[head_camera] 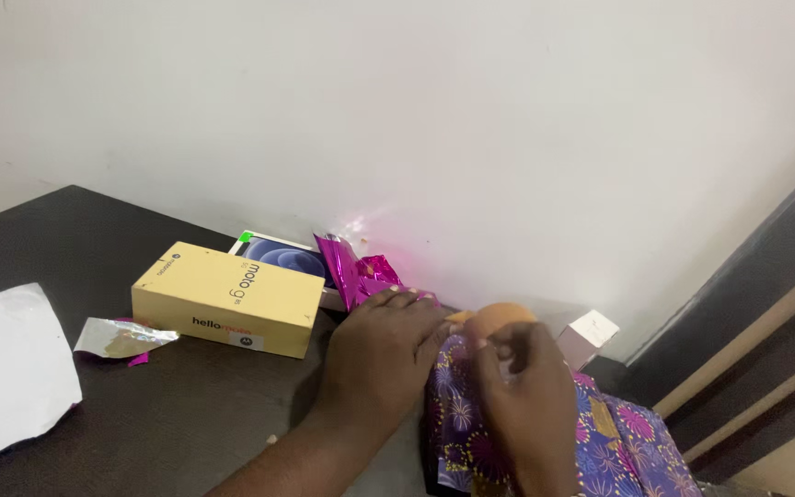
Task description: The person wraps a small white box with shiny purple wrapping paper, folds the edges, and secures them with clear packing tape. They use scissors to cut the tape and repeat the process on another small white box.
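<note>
My left hand (381, 354) rests palm down on a box wrapped in purple and pink patterned gift paper (471, 433) at the table's near right. My right hand (528, 400) is closed on a roll of brown tape (499, 319), held against the top of the wrapped box. A crumpled piece of shiny magenta paper (353, 269) sticks up just behind my left hand. Most of the wrapped box is hidden under my hands.
A yellow cardboard phone box (227, 299) lies on the dark table (66, 239), with a white box (278, 253) behind it. A foil scrap (121, 338) and a white sheet (6, 364) lie left. A small white box (589, 333) sits by the wall.
</note>
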